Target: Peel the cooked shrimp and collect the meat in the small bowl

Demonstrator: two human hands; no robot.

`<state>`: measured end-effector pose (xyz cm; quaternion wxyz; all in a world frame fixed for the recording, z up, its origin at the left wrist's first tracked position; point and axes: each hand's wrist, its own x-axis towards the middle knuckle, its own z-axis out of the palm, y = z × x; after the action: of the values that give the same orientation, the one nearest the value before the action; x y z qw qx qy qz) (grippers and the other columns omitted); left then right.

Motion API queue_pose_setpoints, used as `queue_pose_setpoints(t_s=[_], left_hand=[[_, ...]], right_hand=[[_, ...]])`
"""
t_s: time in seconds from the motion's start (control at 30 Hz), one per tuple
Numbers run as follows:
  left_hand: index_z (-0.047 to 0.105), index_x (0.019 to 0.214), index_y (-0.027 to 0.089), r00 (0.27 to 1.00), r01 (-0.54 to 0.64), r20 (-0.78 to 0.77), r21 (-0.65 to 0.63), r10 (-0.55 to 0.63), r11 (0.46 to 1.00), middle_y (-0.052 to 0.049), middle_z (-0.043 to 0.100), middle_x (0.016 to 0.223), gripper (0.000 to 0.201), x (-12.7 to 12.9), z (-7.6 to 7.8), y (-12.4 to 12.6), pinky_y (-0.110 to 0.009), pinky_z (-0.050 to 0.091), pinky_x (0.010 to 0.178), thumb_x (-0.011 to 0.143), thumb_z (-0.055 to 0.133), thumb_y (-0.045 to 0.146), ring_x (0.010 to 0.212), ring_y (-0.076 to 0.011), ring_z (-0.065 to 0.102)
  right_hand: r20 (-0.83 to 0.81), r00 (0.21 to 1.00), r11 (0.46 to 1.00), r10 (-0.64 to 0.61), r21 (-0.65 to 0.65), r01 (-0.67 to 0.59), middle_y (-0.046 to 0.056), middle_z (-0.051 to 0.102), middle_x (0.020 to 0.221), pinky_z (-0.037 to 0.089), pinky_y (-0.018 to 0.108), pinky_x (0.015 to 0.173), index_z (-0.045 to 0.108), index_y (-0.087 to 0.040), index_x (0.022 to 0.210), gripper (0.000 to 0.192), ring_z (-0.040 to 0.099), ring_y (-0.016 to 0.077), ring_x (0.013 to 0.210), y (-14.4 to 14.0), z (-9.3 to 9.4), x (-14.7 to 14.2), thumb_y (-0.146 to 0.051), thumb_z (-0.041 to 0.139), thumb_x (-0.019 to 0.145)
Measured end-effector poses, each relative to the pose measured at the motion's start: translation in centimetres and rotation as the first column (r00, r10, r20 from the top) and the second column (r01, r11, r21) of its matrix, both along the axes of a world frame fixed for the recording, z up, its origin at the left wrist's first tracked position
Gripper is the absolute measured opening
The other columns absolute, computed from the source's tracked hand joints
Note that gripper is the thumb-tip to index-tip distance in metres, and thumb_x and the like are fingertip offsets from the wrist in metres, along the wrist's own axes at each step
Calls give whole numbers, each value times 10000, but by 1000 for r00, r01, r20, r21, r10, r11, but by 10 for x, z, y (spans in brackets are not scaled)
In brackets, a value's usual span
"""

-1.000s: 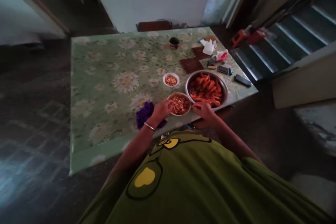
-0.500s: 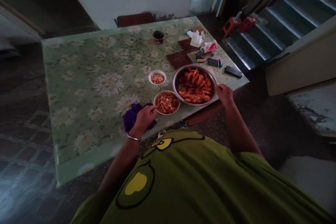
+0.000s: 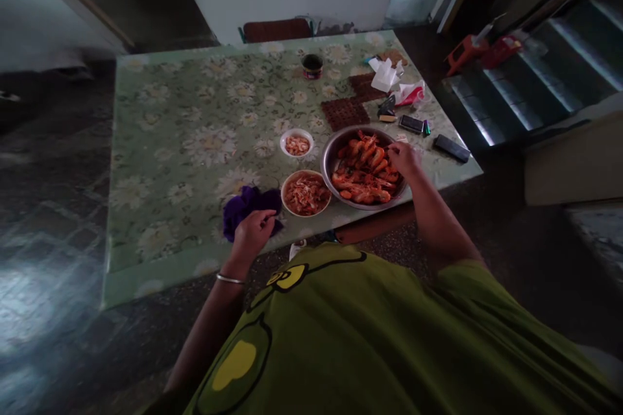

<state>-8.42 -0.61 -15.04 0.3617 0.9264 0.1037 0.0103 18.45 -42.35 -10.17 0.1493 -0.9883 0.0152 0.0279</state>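
One wide round metal bowl heaped with glossy orange-red whole prawns stands near the desk's front edge, and the right hand rests over its far right rim, fingers curled down among the prawns; whether they grip one cannot be told. Just left of it sits one smaller tan bowl of pale shell scraps, and behind that one little white bowl with a few peeled pieces. The left hand, a thin metal bangle on its wrist, lies loosely bent on one crumpled purple cloth beside the tan bowl, grasping nothing that shows. The desk wears a smooth green floral covering. Farther back are two dark brown gridded mats, one small dark tin and white crumpled tissue.
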Motion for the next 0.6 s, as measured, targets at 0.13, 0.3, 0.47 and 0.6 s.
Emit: queue_pose_setpoints(t_s=[0.13, 0.3, 0.47, 0.6], left_hand=[[797, 1062, 192, 998, -69, -6, 11, 69, 998, -103, 793, 998, 409, -18, -1, -8, -327, 560, 739, 918, 525, 462, 755, -209, 704], [793, 1055, 199, 993, -115, -15, 26, 115, 993, -104, 799, 1001, 407, -33, -5, -17, -334, 556, 733, 916, 524, 470, 769, -218, 716], [801, 1054, 181, 993, -119, -25, 32, 119, 992, -117, 801, 1005, 427, -39, -4, -22, -345, 558, 762, 916, 511, 462, 784, -223, 717], [807, 1048, 166, 991, -135, -21, 22, 136, 991, -122, 803, 994, 440, -39, -3, -23, -351, 560, 764, 906, 510, 459, 777, -226, 715]], right_hand=[[-33, 993, 993, 112, -42, -113, 153, 768, 1156, 512, 411, 937, 778, -163, 1263, 420, 662, 301, 1061, 5, -14, 30, -257, 561, 917], [-80, 967, 961, 240, -124, -249, 159, 690, 1319, 489, 417, 995, 707, -220, 1397, 455, 629, 305, 1163, 22, -22, 46, -278, 582, 964], [-178, 914, 895, 364, -204, -396, 190, 571, 1447, 405, 424, 1099, 623, -193, 1499, 574, 551, 289, 1284, 33, -28, 55, -303, 708, 942], [-211, 907, 876, 364, -254, -410, 181, 593, 1368, 410, 407, 1076, 761, -133, 1225, 337, 554, 269, 1220, 30, -30, 65, -319, 710, 948]])
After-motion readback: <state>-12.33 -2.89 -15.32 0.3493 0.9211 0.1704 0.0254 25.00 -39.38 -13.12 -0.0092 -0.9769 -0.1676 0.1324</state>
